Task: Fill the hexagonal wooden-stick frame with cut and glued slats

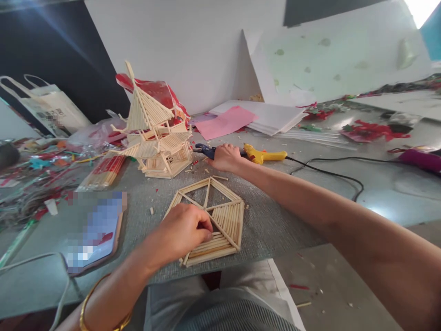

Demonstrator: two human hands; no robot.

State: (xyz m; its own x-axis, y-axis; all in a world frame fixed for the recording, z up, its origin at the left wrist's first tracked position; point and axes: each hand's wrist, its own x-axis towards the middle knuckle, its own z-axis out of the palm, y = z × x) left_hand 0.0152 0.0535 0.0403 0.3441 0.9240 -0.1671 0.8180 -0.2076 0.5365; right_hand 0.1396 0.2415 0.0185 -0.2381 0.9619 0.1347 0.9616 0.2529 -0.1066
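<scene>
A flat wooden-stick frame (pixel 229 220) with several sides and spokes lies near the table's front edge. Sticks fill two of its sections. My left hand (pixel 184 230) rests over its left part, fingers curled, thumb and fingertips at the lower section; anything between them is too small to make out. Farther off, my right hand (pixel 225 157) is closed around dark blue pliers (pixel 206 150), whose jaws point left. Just right of that hand lies a yellow glue gun (pixel 265 154). A pagoda-like stick model (pixel 155 133) stands upright behind the frame.
On the left lie a phone (pixel 99 230), a pack of sticks (pixel 105 171) and a tangle of craft scraps. Pink paper (pixel 225 122) and white sheets (pixel 272 115) lie at the back. A black cord (pixel 327 175) runs right from the glue gun.
</scene>
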